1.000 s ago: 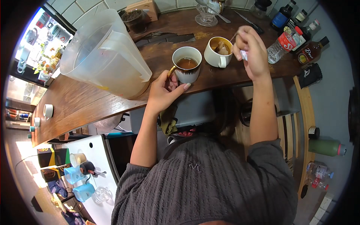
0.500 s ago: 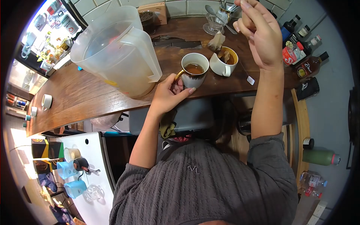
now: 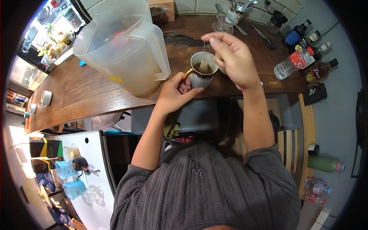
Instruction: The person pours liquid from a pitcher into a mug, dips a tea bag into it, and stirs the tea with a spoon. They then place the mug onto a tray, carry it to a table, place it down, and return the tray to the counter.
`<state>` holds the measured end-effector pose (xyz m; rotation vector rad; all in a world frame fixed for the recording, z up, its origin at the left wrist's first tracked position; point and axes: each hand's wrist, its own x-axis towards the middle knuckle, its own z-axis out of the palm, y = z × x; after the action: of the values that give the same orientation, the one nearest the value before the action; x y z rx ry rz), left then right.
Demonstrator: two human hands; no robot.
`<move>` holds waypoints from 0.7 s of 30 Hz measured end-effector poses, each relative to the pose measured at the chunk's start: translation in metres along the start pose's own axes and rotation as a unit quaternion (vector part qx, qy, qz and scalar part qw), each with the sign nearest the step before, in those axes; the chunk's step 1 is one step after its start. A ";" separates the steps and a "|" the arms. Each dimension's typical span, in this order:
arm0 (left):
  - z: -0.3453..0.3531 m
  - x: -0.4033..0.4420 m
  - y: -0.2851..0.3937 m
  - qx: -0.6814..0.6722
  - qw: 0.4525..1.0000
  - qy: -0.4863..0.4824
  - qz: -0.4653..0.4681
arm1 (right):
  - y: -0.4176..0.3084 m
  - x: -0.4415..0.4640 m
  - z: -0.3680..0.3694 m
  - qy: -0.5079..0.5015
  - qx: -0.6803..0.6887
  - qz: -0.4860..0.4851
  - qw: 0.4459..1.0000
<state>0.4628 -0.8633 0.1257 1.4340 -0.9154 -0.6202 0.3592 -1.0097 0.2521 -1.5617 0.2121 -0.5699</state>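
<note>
My left hand [image 3: 174,92] is wrapped around the gold handle and lower side of a white mug [image 3: 200,81] that stands near the counter's front edge. Brown liquid shows inside it. A tea bag [image 3: 204,67] hangs down into this mug, partly in the liquid. Above the rim, the thumb and forefinger of my right hand [image 3: 235,59] pinch its thin string [image 3: 204,46]. My right hand and wrist hide nearly all of the second cup beside the mug.
A large translucent plastic pitcher [image 3: 119,57] stands left of the mug. At the back are a glass with a spoon [image 3: 230,17] and a knife [image 3: 264,37]. Several bottles, one a clear plastic bottle [image 3: 293,63], line the right wall. A small white cup [image 3: 46,98] sits far left.
My right hand has come down and left, carrying the tea bag from above the second cup into the mug. My left hand keeps its hold on the mug.
</note>
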 end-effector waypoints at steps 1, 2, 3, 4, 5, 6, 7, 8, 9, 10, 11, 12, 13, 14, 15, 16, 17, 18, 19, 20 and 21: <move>0.000 0.000 0.001 -0.009 1.000 -0.003 -0.006 | -0.007 0.000 0.001 0.001 0.021 -0.006 1.000; 0.000 -0.001 0.001 -0.010 1.000 -0.005 -0.007 | -0.013 0.001 0.000 0.002 0.019 -0.041 0.999; 0.000 -0.001 0.002 -0.008 1.000 -0.004 -0.005 | -0.019 0.001 0.000 0.004 0.019 -0.041 0.999; 0.000 -0.001 0.003 -0.006 1.000 -0.003 -0.003 | -0.025 0.000 -0.001 0.009 0.018 -0.051 0.998; -0.001 0.000 0.002 -0.006 1.000 -0.003 -0.003 | -0.027 0.000 -0.001 0.013 0.017 -0.062 0.998; -0.001 0.000 0.000 0.002 1.000 -0.006 -0.008 | -0.024 -0.001 -0.002 0.010 0.030 -0.060 0.998; -0.002 -0.001 -0.001 0.009 1.000 -0.008 -0.012 | -0.016 -0.002 -0.003 0.009 0.030 -0.060 0.998; -0.002 -0.001 0.001 0.009 1.000 -0.007 -0.012 | -0.006 -0.003 -0.004 0.002 0.042 -0.050 0.998; -0.002 -0.001 0.005 0.017 1.000 -0.002 0.013 | 0.002 -0.004 -0.004 -0.005 0.054 -0.040 0.998; -0.002 -0.002 0.007 0.026 0.999 0.003 0.038 | 0.007 -0.006 -0.001 0.007 0.059 -0.005 0.998; -0.003 -0.001 0.004 0.026 0.999 0.005 0.038 | 0.008 -0.006 0.000 0.004 0.059 -0.004 0.998; -0.004 0.000 0.000 -0.024 0.999 0.000 0.037 | 0.009 -0.006 0.001 0.003 0.061 0.006 0.998; -0.005 0.000 -0.003 -0.072 0.997 -0.006 0.037 | 0.009 -0.006 0.001 0.003 0.063 0.017 0.998; -0.006 0.001 -0.005 -0.072 0.997 -0.006 0.035 | 0.005 -0.005 0.000 -0.004 0.057 -0.012 0.998; -0.007 0.001 -0.006 -0.082 0.997 -0.007 0.010 | -0.003 -0.004 0.000 -0.003 0.058 -0.011 0.998; -0.007 0.001 -0.007 -0.093 0.996 -0.009 -0.016 | -0.012 -0.004 -0.001 0.005 0.042 -0.035 0.999; -0.007 0.002 -0.006 -0.093 0.995 -0.011 -0.016 | -0.019 -0.004 -0.001 0.013 0.025 -0.058 0.998; -0.007 0.002 -0.005 -0.094 0.995 -0.007 -0.024 | -0.023 -0.004 -0.005 0.010 0.027 -0.059 0.998; -0.007 0.002 -0.003 -0.095 0.995 -0.004 -0.032 | -0.022 -0.006 -0.005 0.010 0.027 -0.059 0.998; -0.007 0.002 -0.002 -0.096 0.995 -0.004 -0.032 | -0.021 -0.008 -0.004 0.014 0.036 -0.058 0.998; -0.007 0.003 0.000 -0.100 0.994 -0.002 -0.039 | -0.019 -0.010 -0.004 0.016 0.046 -0.057 0.997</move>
<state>0.4697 -0.8617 0.1268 1.2942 -0.7793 -0.7514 0.3450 -1.0065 0.2684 -1.4827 0.1195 -0.6854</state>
